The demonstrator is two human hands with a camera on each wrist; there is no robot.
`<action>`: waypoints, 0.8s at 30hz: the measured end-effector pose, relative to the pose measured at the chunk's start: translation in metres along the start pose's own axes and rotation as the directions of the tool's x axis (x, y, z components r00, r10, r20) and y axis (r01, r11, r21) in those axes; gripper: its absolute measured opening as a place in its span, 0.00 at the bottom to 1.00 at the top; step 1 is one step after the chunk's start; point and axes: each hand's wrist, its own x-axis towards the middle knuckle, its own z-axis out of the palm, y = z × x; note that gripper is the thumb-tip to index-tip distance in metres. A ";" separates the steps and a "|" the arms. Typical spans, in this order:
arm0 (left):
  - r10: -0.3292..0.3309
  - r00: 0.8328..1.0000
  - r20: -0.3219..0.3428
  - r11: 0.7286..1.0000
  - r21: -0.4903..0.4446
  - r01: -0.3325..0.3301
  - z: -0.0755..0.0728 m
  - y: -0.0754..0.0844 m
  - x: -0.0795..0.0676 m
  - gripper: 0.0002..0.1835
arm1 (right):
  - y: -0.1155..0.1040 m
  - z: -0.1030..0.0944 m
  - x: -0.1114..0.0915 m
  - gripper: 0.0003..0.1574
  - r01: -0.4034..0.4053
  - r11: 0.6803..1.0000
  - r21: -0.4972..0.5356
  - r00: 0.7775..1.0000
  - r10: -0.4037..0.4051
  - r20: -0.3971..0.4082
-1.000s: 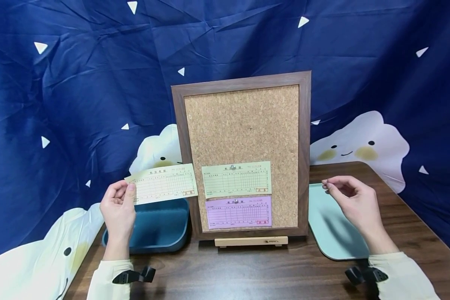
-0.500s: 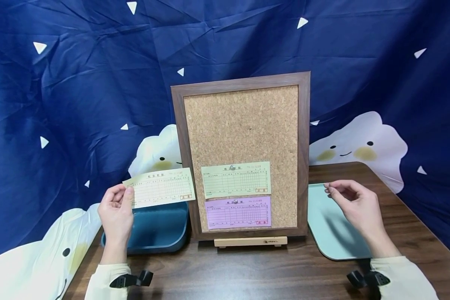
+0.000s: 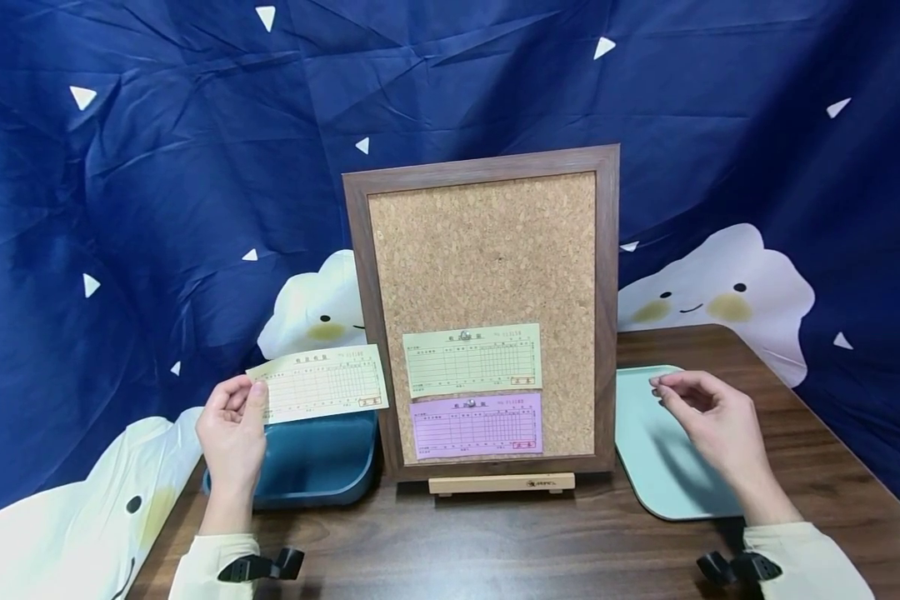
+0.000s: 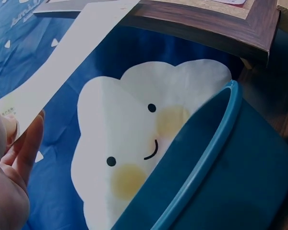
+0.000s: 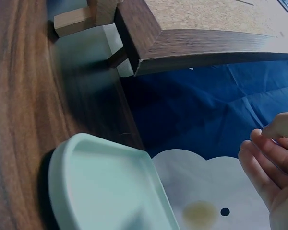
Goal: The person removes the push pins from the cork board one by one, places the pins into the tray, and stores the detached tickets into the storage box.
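Note:
Between thumb and fingers, my left hand (image 3: 232, 437) pinches the left end of a pale yellow receipt slip (image 3: 326, 383). The slip's right end reaches the left frame edge of a cork board (image 3: 487, 250), over a blue bin. A green receipt slip (image 3: 472, 371) and, below it, a purple receipt slip (image 3: 487, 437) hang on the cork, each with a clear push pin at its top. My right hand (image 3: 720, 421) is raised above a mint tray, thumb and index finger pinched together on a tiny pin-like thing (image 3: 654, 382), mostly hidden by the fingertips.
The blue bin (image 3: 363, 483) stands left of the board. The mint tray (image 3: 663, 504) lies to its right. A wooden stand (image 3: 495, 483) supports the board on the brown table (image 3: 495, 558). A blue cloth (image 3: 195, 167) with clouds hangs behind.
My left hand has lowered the yellow slip slightly and drawn it a little to the left. My right hand has moved slightly down and right. The pinned slips stay put.

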 end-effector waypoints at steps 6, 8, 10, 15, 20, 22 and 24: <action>-0.009 1.000 0.002 1.000 0.006 0.009 -0.004 -0.003 0.000 0.04 | 0.003 0.001 -0.003 0.09 0.003 1.000 0.016 1.000 -0.003 0.000; -0.017 1.000 0.003 1.000 0.014 0.017 -0.006 -0.004 -0.001 0.04 | 0.004 0.001 -0.004 0.08 0.009 1.000 0.007 1.000 -0.009 0.006; -0.028 1.000 0.005 0.999 0.026 0.028 -0.008 -0.005 -0.001 0.04 | 0.005 0.001 -0.005 0.08 0.012 1.000 0.003 1.000 -0.012 0.010; -0.048 0.999 0.002 0.997 0.059 0.048 -0.013 -0.007 -0.004 0.06 | 0.009 0.001 -0.005 0.08 -0.002 1.000 -0.007 1.000 0.002 0.016; -0.052 0.999 -0.004 0.996 0.071 0.052 -0.016 -0.009 -0.006 0.05 | 0.017 0.001 -0.006 0.10 -0.003 0.999 -0.036 1.000 0.004 0.023; -0.057 0.998 -0.007 0.996 0.066 0.057 -0.017 -0.010 -0.006 0.04 | 0.020 0.001 -0.007 0.10 0.000 0.999 -0.049 0.999 0.002 0.032; -0.063 0.998 -0.006 0.996 0.068 0.063 -0.018 -0.011 -0.007 0.04 | 0.022 0.001 -0.008 0.10 -0.002 0.998 -0.063 0.999 0.004 0.038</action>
